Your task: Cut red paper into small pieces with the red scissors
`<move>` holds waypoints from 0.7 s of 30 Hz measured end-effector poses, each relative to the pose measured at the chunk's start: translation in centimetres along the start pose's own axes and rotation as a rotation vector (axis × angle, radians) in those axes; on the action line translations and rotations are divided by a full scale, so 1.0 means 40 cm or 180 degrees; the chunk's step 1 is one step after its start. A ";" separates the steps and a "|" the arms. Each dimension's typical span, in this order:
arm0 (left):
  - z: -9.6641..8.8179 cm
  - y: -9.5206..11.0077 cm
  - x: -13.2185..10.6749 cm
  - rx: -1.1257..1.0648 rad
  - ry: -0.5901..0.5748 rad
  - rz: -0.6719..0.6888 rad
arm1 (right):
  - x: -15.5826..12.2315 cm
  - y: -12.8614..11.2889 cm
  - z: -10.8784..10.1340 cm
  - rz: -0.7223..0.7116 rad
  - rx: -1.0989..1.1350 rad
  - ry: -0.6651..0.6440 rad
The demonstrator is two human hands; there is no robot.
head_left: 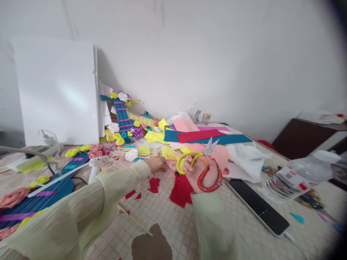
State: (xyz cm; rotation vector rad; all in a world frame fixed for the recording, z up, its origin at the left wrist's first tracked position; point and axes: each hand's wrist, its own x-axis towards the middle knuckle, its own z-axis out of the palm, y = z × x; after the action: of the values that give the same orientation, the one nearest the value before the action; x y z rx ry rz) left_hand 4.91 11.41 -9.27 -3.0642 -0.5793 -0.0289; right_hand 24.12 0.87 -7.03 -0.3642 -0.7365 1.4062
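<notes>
My right hand (200, 171) holds a pair of scissors (210, 147) with one yellow handle loop and one red one. The palm is turned up, and the scissor blades stand apart, pointing away from me. Just left of it, my left hand (157, 164) rests low over the table beside a yellow paper square (168, 153). Its fingers are drawn together; what they pinch, if anything, is hidden. A piece of red paper (182, 190) lies below the right hand, with red scraps (154, 184) scattered to its left.
Coloured paper strips (200, 136) pile up at the back. Paper-flower guitar shapes (123, 115) stand behind on the left, near a white glue gun (94, 167). To the right are a phone (258, 206), a water bottle (295, 177) and a white plastic bag (245, 160). A brown piece (151, 243) lies in front.
</notes>
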 end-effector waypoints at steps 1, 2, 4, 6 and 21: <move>-0.001 0.003 -0.001 0.0021 0.0013 -0.0008 | 0.001 0.000 -0.002 0.0019 0.0040 -0.0028; -0.001 0.005 -0.001 0.0041 0.0029 -0.0026 | 0.002 0.001 -0.004 0.0040 0.0081 -0.0055; 0.000 0.004 -0.001 0.0087 0.0085 -0.0108 | 0.003 0.001 -0.008 0.0065 0.0143 -0.0090; 0.004 -0.002 0.002 0.0137 0.0177 -0.0257 | 0.003 0.002 -0.013 0.0082 0.0191 -0.0118; 0.027 -0.012 0.044 -0.0026 0.0243 -0.0201 | 0.015 0.006 -0.031 0.0006 0.0215 -0.0170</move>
State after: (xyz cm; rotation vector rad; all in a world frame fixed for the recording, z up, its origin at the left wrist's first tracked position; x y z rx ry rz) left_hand 6.40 12.54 -10.30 -3.0359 -0.6725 -0.1488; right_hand 24.74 1.74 -7.95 -0.2757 -0.7304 1.4435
